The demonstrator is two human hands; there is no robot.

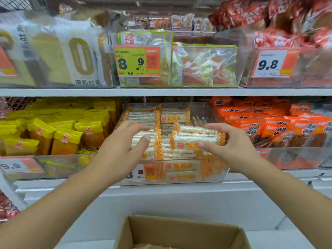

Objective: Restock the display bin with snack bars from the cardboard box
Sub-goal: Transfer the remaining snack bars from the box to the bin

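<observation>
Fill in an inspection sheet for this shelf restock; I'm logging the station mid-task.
Surface: white shelf carrying clear bins.
Job's things: display bin mostly full of snack bars; cardboard box open below, contents barely visible.
Clutter: nothing seen.
Hands: left hand open, over the bars; right hand grips a bundle of bars above the bin.
Cables: nothing seen.
Surroundings: yellow packets to the left, orange packets to the right, price tags on the upper shelf.
</observation>
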